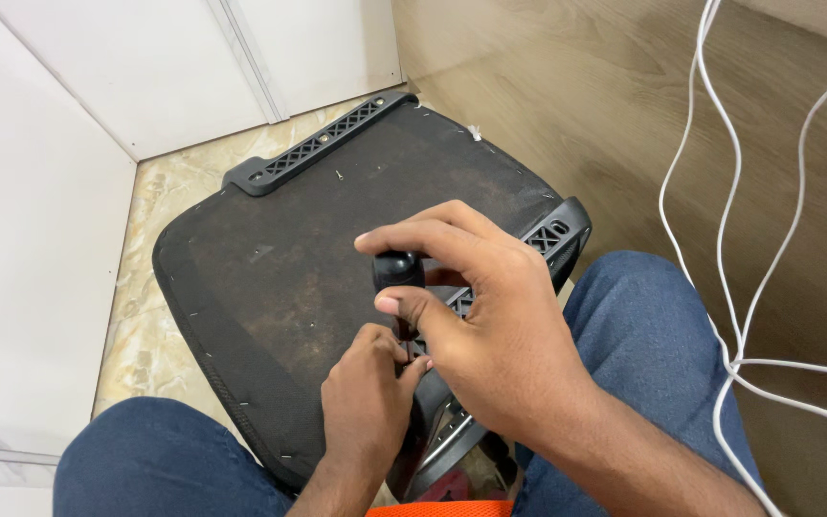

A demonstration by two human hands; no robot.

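While seat (270, 258) lies upside down between knees, right hand (490, 325) pinches black knob (397, 271) at seat's 4 o'clock edge. Left hand (368, 397), fingers pressed together, touches frame (452, 431) just under knob. White cables (739, 287) at 3 o'clock.

Light was bright and even across the frame, soft from overhead, with no hard glare anywhere. Only faint shadows sat under the right hand (490, 325) and left hand (368, 393). Focus held sharp, wide-angle stretch bending the edges slightly.
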